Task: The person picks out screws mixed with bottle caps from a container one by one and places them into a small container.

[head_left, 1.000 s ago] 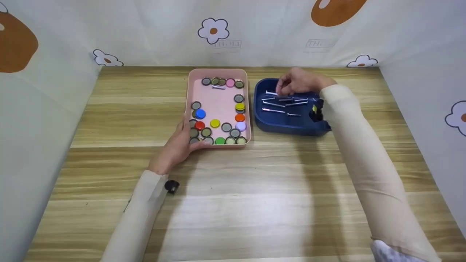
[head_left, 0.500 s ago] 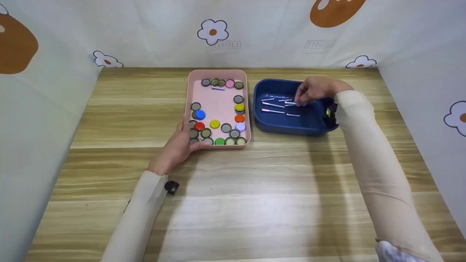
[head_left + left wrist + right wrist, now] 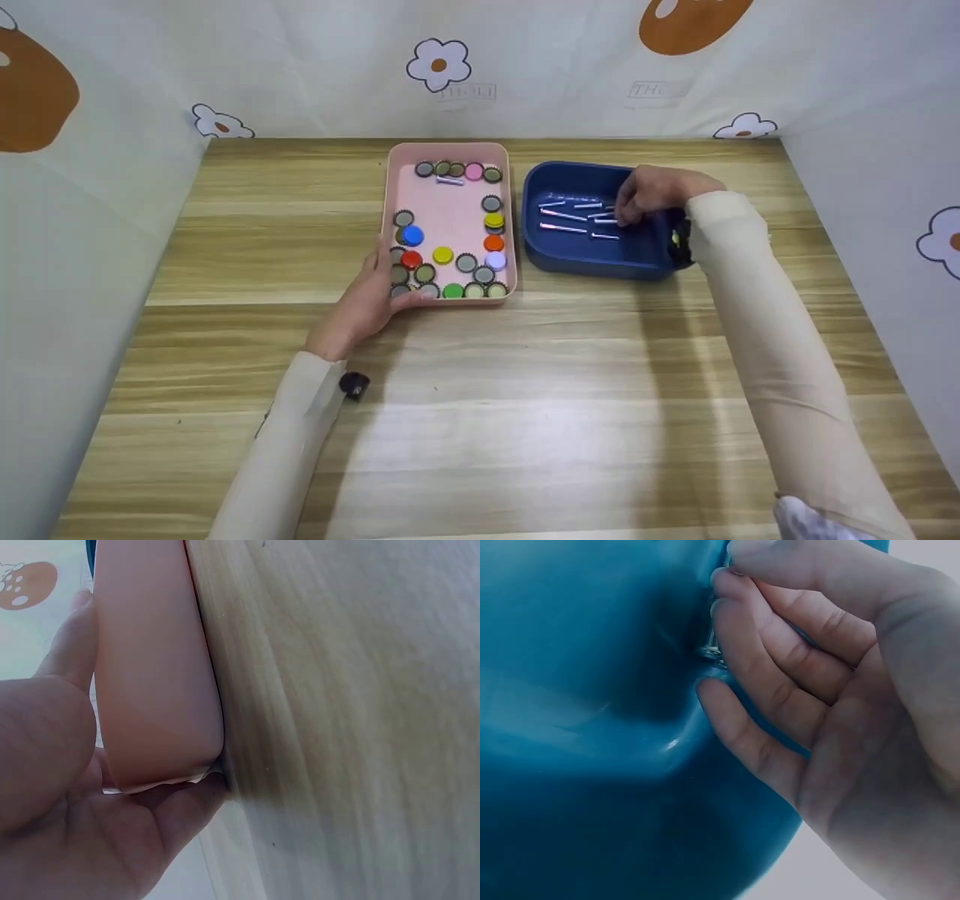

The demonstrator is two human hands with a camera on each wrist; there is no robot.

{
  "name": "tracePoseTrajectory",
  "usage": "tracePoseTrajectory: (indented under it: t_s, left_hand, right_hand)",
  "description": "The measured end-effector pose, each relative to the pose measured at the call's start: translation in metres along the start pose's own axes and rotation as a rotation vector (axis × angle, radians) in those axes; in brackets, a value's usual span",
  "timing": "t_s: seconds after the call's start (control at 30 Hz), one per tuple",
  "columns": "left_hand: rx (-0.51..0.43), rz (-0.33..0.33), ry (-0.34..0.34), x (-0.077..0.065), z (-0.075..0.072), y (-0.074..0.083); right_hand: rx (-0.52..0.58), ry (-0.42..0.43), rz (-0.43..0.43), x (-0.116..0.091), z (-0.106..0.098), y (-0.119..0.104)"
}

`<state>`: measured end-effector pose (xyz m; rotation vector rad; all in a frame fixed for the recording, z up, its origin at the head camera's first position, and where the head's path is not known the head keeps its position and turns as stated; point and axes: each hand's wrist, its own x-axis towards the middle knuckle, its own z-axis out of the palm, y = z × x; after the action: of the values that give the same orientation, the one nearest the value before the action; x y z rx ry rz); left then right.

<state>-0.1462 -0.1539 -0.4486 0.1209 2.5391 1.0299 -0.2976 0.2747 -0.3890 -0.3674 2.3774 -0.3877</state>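
My left hand (image 3: 365, 304) grips the near left corner of a shallow pink tray (image 3: 450, 210), its thumb along the front rim and its fingers at the left side. In the left wrist view the tray's outer wall (image 3: 157, 667) lies between thumb and fingers. Bottle caps, some coloured like the blue cap (image 3: 412, 235), line the tray's edges, and one short screw (image 3: 450, 181) lies near its far end. My right hand (image 3: 660, 187) reaches into a dark blue container (image 3: 592, 266), pinching a silver screw (image 3: 605, 221) low over the others; its fingers partly hide the screw.
Several more silver screws, such as a long screw (image 3: 564, 228), lie spread on the container's floor. Both containers stand side by side on a wood-grain table (image 3: 480, 420), with a narrow gap between them. A flower-patterned curtain (image 3: 540, 67) hangs behind the table.
My right hand has moved from the container's far left toward its right side and lower, carrying a screw with it. The left hand and the pink tray have stayed in place.
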Motion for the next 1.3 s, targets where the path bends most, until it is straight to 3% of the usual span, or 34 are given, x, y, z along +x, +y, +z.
tracePoseTrajectory:
  t_s: [0.6,1.0,1.3]
  left_hand:
    - [-0.032,-0.004,0.003,0.000,0.001,0.000]
    - [-0.024,0.016,0.012,0.000,-0.001,0.000]
    - [-0.060,-0.013,0.003,0.001,0.000,-0.001]
  right_hand:
    - [-0.169,0.071,0.061,0.003,0.006,-0.010]
    - [-0.191,0.124,0.052,0.005,0.008,-0.013]
    - [-0.185,0.154,0.028,0.008,0.009,-0.015]
